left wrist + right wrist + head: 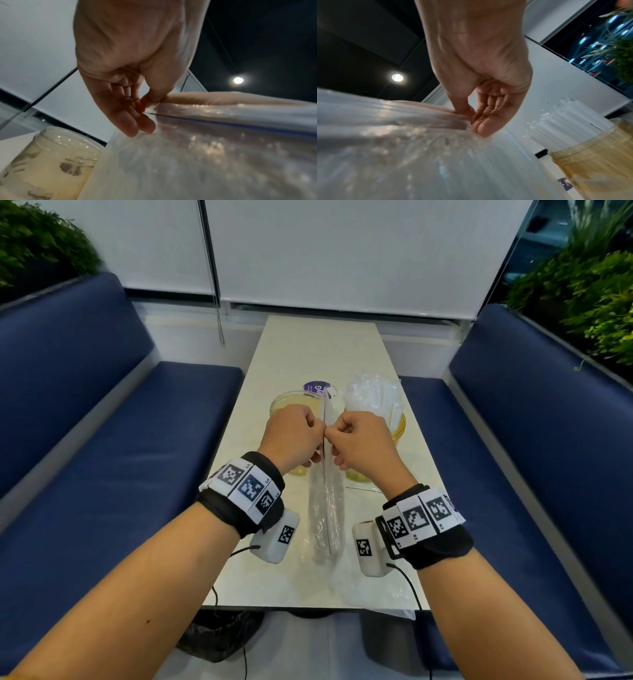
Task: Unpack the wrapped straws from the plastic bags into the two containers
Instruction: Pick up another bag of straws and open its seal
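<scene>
A clear plastic bag of wrapped straws [325,508] stands lengthwise on the table between my hands. My left hand [294,433] pinches one side of its top edge, seen close in the left wrist view [144,108]. My right hand [356,440] pinches the other side, seen in the right wrist view [471,120]. A blue zip line [240,125] runs along the bag. The left yellowish jar [291,405] holds no straws that I can see. The right jar [397,426] is packed with wrapped straws [373,395].
A purple lid [317,388] lies behind the jars. A crumpled plastic bag [373,587] lies at the table's near right edge. Blue benches [102,440] flank the narrow white table [318,350]. A dark bag [219,635] sits on the floor below.
</scene>
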Tool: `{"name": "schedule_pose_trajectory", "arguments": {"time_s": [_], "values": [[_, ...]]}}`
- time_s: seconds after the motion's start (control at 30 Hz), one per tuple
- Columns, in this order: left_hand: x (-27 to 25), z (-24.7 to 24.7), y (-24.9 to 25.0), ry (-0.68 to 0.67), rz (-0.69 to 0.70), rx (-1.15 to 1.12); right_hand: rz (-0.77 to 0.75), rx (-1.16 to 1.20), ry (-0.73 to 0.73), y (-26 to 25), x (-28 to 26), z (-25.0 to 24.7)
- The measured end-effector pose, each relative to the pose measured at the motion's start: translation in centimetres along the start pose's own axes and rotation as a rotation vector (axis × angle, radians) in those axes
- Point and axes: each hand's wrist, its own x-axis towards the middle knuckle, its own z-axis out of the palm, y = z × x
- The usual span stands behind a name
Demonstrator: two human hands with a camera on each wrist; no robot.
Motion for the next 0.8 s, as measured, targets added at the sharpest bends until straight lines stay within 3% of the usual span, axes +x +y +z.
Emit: {"name": "schedule_pose_trajectory", "arguments": {"time_s": [0.17,0.4,0.53,0.67,0.8], "values": [[0.2,0.0,-0.4,0.093,0.057,0.220,-0.081,-0.396,0.170,0.0,0.2,-0.2],[-0.2,-0.5,0.4,0.094,0.168,0.248,-0.114,-0.512,0.078,-1.3,0.5,-1.0],[0.0,-0.9,0.7,0.113,0.074,0.361,-0.053,-0.713,0.009,-1.5,0.9,-1.5],[-0.1,-1.8,0.9,0.127,0.000,0.475,0.027,-0.738,0.041,-1.5,0.9,-2.8],[-0.2,-3.2,1.0,0.019,0.020,0.492,0.083,-0.846,0.038,-1.9,1.2,-4.3]]}}
